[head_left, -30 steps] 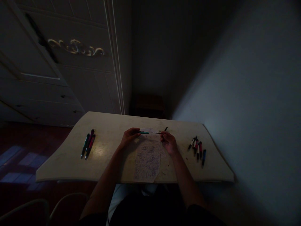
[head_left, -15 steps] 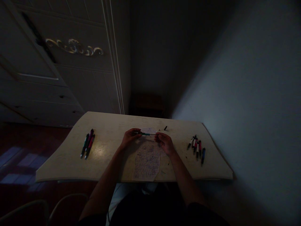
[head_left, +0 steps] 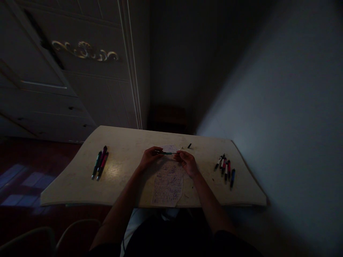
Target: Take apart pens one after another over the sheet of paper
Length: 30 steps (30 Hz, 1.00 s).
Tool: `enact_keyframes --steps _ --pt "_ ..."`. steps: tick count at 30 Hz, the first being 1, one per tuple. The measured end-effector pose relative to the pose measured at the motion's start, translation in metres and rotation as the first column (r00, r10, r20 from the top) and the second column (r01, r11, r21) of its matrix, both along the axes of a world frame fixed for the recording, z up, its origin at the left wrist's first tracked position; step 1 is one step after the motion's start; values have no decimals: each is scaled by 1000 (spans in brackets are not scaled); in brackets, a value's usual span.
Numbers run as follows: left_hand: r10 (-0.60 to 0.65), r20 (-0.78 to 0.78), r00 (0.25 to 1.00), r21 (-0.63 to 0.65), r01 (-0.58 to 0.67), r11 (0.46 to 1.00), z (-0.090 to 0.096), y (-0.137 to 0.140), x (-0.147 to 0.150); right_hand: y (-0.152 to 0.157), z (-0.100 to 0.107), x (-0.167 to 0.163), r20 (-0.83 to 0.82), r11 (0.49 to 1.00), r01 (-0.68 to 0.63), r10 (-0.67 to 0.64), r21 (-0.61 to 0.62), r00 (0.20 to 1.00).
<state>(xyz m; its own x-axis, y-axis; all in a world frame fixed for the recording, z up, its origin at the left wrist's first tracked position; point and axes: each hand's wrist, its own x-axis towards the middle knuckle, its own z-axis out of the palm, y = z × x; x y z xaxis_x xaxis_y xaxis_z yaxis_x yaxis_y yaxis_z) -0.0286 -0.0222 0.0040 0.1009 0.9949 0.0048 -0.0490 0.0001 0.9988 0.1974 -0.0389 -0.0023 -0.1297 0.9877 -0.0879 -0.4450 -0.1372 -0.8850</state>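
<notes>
Over the paper, my left hand (head_left: 150, 157) is closed around a teal pen barrel (head_left: 167, 153) lying level and pointing right. My right hand (head_left: 189, 163) pinches a thin dark refill (head_left: 174, 153) whose left part meets the barrel's right end. How far the refill sits inside is too small to make out. Beneath both hands lies a sheet of paper (head_left: 168, 184) covered in dense blue scribbles. A short black pen piece (head_left: 189, 145) rests beyond my right hand, with a tiny pale part (head_left: 182, 147) beside it.
Several pens, including a teal pen (head_left: 96, 165), lie on the table's left. Another group with a blue pen (head_left: 232, 179) lies on the right. The white table (head_left: 125, 141) stands between a cabinet (head_left: 107, 96) and a wall (head_left: 281, 117). Chair backs (head_left: 77, 223) show lower left.
My hands have come slightly closer together. Less of the thin refill shows between the teal barrel and my right fingers. The pens on the table have stayed put.
</notes>
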Motion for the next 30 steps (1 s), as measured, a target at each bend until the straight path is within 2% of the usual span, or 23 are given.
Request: enact_keyframes --steps 8,20,30 --pt "-26 -38 999 -50 24 998 3 -6 3 -1 3 -2 11 1000 -4 4 -2 1000" --pt "-64 -28 998 -59 62 996 1 -5 6 -1 3 -1 7 1000 -16 16 7 1000" --pt "-131 -153 980 44 139 989 0 -6 12 -1 -1 -7 76 997 -73 71 14 995"
